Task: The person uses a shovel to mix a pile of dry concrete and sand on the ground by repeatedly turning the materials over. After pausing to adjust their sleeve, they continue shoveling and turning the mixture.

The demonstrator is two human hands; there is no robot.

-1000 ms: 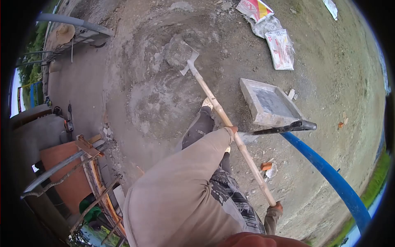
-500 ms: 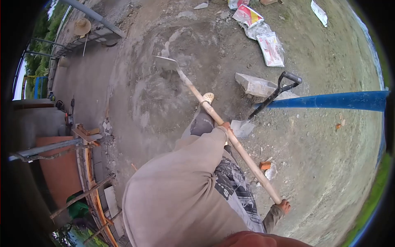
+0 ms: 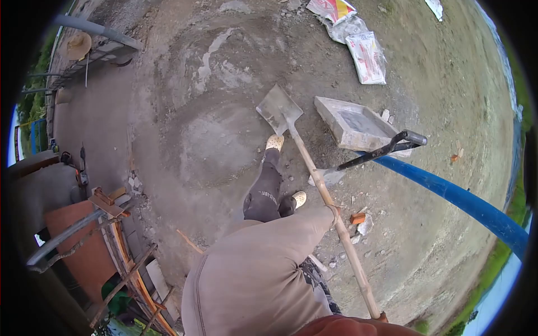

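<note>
I hold a long shovel with a pale bamboo handle [image 3: 314,173]. My left hand [image 3: 334,211], in a beige sleeve, grips the handle at mid-length. Only a sliver of my right hand [image 3: 382,317] shows at the bottom edge, closed on the handle's end. The grey metal blade [image 3: 278,107] faces up just above the ground, beside my forward foot in a pale shoe [image 3: 274,142]. A wet grey cement patch [image 3: 210,143] spreads on the ground left of the blade.
A shallow grey mortar tray [image 3: 336,115] lies right of the blade. A second shovel with a black D-handle [image 3: 392,147] stands beside a blue pipe [image 3: 459,199]. Empty cement bags [image 3: 367,56] lie far back. Brick bits [image 3: 358,217] sit near my feet; wooden formwork [image 3: 112,224] stands left.
The shovel has been pulled back from the far part of the cement patch; its blade now sits nearer my feet, and my left hand has come lower and closer to my body.
</note>
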